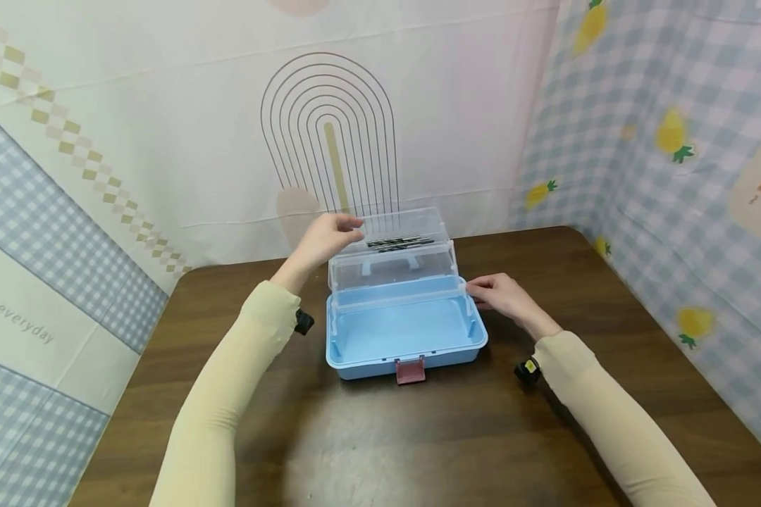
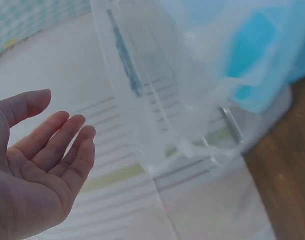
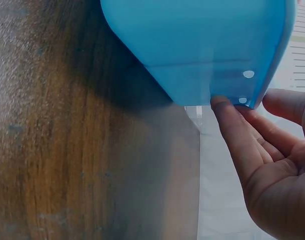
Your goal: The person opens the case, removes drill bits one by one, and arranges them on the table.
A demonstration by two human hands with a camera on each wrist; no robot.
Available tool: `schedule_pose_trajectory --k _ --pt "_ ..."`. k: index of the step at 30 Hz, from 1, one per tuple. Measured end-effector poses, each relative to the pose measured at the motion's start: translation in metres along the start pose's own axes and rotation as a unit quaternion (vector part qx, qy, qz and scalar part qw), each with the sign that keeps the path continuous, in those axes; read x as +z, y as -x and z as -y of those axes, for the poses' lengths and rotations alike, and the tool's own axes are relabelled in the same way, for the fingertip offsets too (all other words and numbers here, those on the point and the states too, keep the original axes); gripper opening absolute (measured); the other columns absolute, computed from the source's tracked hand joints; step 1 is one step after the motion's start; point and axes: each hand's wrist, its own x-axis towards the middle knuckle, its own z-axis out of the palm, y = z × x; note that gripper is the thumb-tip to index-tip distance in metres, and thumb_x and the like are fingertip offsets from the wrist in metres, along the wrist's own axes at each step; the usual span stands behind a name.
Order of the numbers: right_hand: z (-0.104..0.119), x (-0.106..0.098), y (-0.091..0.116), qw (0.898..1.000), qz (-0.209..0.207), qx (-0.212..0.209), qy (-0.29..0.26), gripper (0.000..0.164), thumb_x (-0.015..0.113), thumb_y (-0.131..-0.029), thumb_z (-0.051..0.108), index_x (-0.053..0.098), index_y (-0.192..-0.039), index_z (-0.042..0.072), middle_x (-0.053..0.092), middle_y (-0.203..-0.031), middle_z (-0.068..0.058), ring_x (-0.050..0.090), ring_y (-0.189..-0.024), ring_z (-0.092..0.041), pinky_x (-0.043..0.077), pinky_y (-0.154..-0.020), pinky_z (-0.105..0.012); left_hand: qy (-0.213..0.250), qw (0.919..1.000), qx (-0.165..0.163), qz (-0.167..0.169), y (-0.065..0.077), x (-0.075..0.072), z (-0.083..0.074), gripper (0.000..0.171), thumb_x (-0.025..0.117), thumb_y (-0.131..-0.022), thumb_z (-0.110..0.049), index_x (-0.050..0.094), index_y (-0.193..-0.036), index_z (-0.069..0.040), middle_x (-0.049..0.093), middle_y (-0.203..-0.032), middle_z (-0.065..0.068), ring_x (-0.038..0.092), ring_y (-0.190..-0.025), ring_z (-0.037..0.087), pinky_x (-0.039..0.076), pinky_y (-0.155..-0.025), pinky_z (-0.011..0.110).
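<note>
Right hand (image 1: 502, 294) pinching light-blue toolbox (image 1: 363, 371) at frame centre, clear tiers (image 1: 383, 266) rising behind, pink latch (image 1: 410, 371) hanging in front; left hand (image 1: 327, 239) hovering, fingers relaxed.

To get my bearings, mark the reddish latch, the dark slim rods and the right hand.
Reddish latch (image 1: 410, 371), head view: middle of its flap.
Dark slim rods (image 1: 401, 243), head view: middle of the bundle.
Right hand (image 1: 504, 296), head view: mid-hand.

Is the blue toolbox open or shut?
The blue toolbox is open: its clear plastic upper part stands raised, the pink latch at the front hangs unfastened, and the blue inside shows.
</note>
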Motion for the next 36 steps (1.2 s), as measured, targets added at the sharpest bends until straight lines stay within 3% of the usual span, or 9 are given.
schedule_pose_trajectory --k 6,10,18,24,30,36 --pt "0.0 0.002 0.0 1.0 -0.004 -0.009 0.007 0.045 0.054 -0.106 0.026 0.057 -0.136 -0.008 0.06 -0.132 -0.027 0.065 -0.115 -0.036 0.054 -0.094 -0.045 -0.039 0.9988 0.023 0.019 -0.019 0.007 -0.027 0.042 0.063 -0.099 -0.028 0.062 -0.137 -0.01 0.06 -0.139 0.009 0.054 -0.127 0.028 0.047 -0.102 0.045" --pt "0.0 0.005 0.0 1.0 -0.003 -0.014 0.004 0.044 0.054 -0.106 0.025 0.057 -0.135 -0.008 0.061 -0.131 -0.027 0.065 -0.115 -0.035 0.054 -0.093 -0.044 -0.052 0.9974 0.031 0.039 -0.027 0.008 -0.036 0.045 0.065 -0.098 -0.026 0.06 -0.138 -0.007 0.061 -0.139 0.009 0.055 -0.128 0.028 0.046 -0.103 0.044" --pt "0.0 0.008 -0.002 1.0 -0.003 -0.01 -0.003 0.044 0.054 -0.106 0.025 0.058 -0.135 -0.008 0.061 -0.131 -0.026 0.065 -0.114 -0.034 0.054 -0.094 -0.045 -0.058 0.994 0.034 0.086 -0.043 0.013 -0.03 0.038 0.067 -0.096 -0.016 0.066 -0.132 -0.005 0.064 -0.134 0.014 0.06 -0.122 0.028 0.048 -0.102 0.042" --pt "0.0 0.004 0.0 1.0 -0.014 -0.013 0.002 0.042 0.053 -0.106 0.023 0.059 -0.133 -0.008 0.062 -0.129 -0.027 0.065 -0.113 -0.035 0.054 -0.093 -0.046 -0.077 0.9895 0.029 0.119 -0.056 0.024 -0.024 0.041 0.07 -0.095 -0.02 0.064 -0.132 -0.002 0.066 -0.131 0.011 0.06 -0.12 0.027 0.048 -0.102 0.04" --pt "0.001 0.005 0.001 1.0 -0.012 -0.011 -0.002 0.042 0.053 -0.106 0.023 0.059 -0.134 -0.008 0.061 -0.13 -0.027 0.065 -0.113 -0.035 0.054 -0.094 -0.046 -0.099 0.9885 0.018 0.113 -0.058 0.03 -0.021 0.044 0.075 -0.092 -0.03 0.068 -0.127 -0.004 0.068 -0.126 0.009 0.061 -0.118 0.026 0.049 -0.1 0.041" --pt "0.0 0.005 0.002 1.0 -0.017 -0.005 -0.005 0.041 0.053 -0.106 0.023 0.059 -0.134 -0.008 0.06 -0.131 -0.027 0.064 -0.114 -0.035 0.053 -0.094 -0.046 -0.11 0.9888 0.037 0.094 -0.056 0.032 -0.024 0.032 0.075 -0.092 -0.024 0.074 -0.119 -0.005 0.072 -0.119 0.009 0.065 -0.112 0.026 0.051 -0.095 0.041"
